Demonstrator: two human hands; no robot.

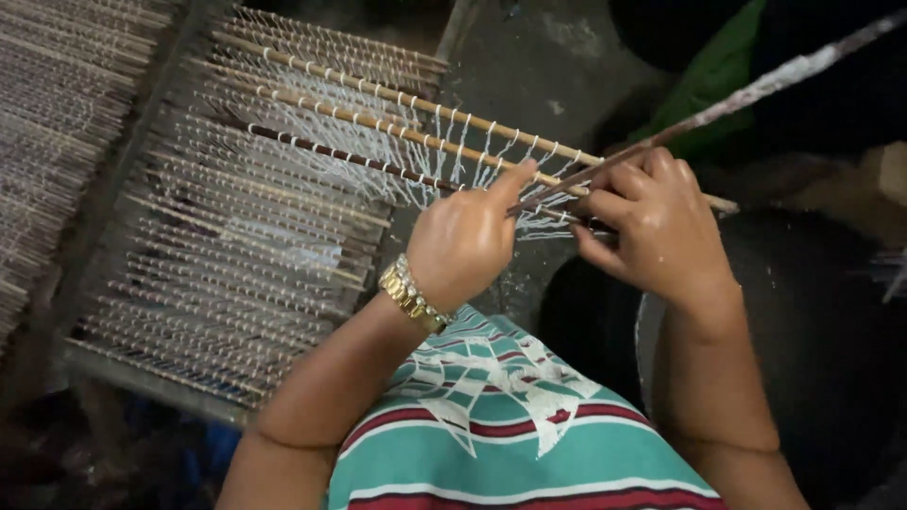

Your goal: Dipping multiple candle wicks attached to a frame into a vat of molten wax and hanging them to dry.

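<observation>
The head camera looks down at two hands working close together. The left hand has a gold watch on its wrist. Its fingers are curled shut, and the thumb and first finger pinch a long thin stick. The right hand is just beside it. Its fingers are bent around the same stick and the white strings near it. The stick goes up and away to the right, and its far part looks pale.

The strings hang in loops from a few brown rods that lie side by side across the middle. To the left is a rack full of many more thin sticks wrapped in white string. A striped cloth in teal, red and white covers the person's lap below the hands.
</observation>
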